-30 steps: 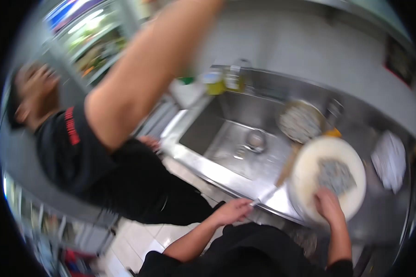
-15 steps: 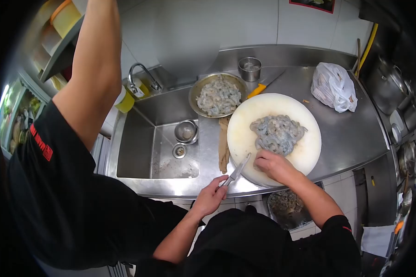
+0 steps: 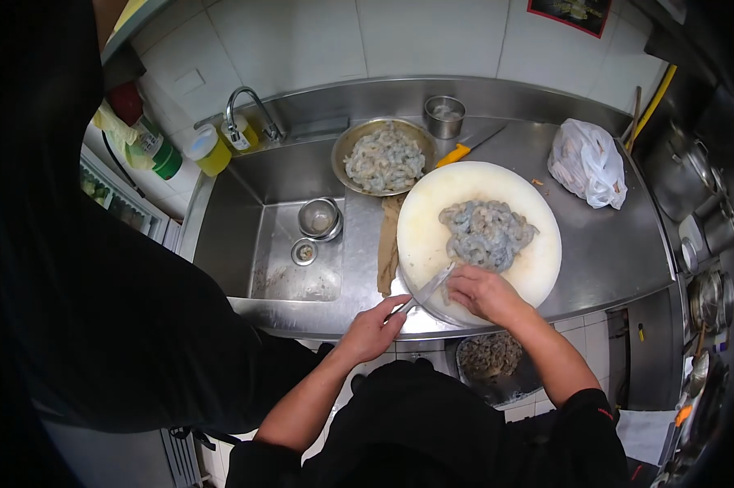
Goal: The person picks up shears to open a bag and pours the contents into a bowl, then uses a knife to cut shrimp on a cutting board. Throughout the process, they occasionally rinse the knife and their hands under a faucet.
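My left hand (image 3: 373, 329) is wrapped around the handle of a small knife (image 3: 430, 286), whose blade points up and right over the near edge of a round white cutting board (image 3: 420, 203). My right hand (image 3: 485, 293) is closed in a pinch beside the blade tip, with a small greyish shrimp (image 3: 446, 298) partly showing under the fingertips. Just beyond my right hand lies a heap of peeled grey shrimp (image 3: 485, 232) on the board. A metal bowl (image 3: 338, 167) full of more shrimp stands behind the board to the left.
A sink (image 3: 302, 281) with small metal bowls (image 3: 318, 218) is at left. A brown cloth (image 3: 389, 244), a yellow-handled knife (image 3: 455, 154), a metal cup (image 3: 444, 118) and a white plastic bag (image 3: 587, 163) lie around the board. Another person in black (image 3: 123, 309) stands close on the left.
The knife and my left hand have moved up toward my right fingers, so the blade now meets them. The other person's raised arm has mostly left the view, and the camera has shifted slightly.
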### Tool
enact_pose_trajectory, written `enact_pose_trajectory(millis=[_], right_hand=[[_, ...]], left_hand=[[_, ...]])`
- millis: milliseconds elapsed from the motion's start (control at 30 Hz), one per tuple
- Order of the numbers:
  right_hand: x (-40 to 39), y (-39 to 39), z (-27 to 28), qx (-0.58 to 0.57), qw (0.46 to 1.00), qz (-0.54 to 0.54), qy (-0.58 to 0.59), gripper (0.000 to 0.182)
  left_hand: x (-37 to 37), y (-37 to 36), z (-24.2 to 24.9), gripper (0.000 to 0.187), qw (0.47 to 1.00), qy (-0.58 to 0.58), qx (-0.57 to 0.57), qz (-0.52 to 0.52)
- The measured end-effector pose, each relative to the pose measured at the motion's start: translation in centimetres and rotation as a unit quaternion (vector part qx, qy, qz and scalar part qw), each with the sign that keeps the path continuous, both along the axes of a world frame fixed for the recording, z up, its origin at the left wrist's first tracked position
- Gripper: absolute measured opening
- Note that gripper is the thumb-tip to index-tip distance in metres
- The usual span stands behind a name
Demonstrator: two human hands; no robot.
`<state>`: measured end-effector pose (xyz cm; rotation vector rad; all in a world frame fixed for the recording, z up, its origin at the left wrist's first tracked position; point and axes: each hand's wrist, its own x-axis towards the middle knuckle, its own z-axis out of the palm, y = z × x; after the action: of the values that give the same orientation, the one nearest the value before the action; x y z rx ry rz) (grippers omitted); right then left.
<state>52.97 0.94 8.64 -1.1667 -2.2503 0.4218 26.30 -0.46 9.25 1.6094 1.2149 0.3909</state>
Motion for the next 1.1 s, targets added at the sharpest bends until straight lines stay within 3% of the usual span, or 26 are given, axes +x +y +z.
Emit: enact_pose_trajectory(millis=[133,433,700,800,1000,1067,1100], right_hand=[[-0.1,-0.1,0.1,-0.008,1.000,-0.003,-0.008,0.014],[-1.6,-0.9,-0.1,0.048,0.997,-0.065,-0.009,0.014],[-2.0,-1.0,0.1,0.032,0.995,-0.091,-0.022,0.015],[-1.8,0.3,0.2,0.036,0.997,-0.027,-0.061,0.016],[-3.2,3.6,2.7,-0.086,0.957,0.029,-0.275,0.015],[-4.0,7.4,4.3,-0.075,0.971,-0.078,-0.213,0.018],[-4.3,8.8,5.5,0.009,0.981,-0.128,-0.146,0.020]], left_hand=[[-1.1,0.1,0.2,0.038,1.000,0.018,-0.016,-0.010],[-0.2,-0.6,-0.4,0.040,0.992,0.083,0.086,-0.032],[-4.1,-4.6,-0.7,0.040,1.000,0.003,-0.002,0.001],[-4.3,-4.0,-0.6,0.040,0.998,-0.021,-0.013,0.049],[-3.9,-2.7,-2.5,0.043,0.993,-0.050,-0.078,0.072],[-3.9,-3.2,-2.8,0.043,0.992,-0.036,-0.098,0.066],[-3.9,-3.2,-3.1,0.043,0.992,-0.033,-0.102,0.065]])
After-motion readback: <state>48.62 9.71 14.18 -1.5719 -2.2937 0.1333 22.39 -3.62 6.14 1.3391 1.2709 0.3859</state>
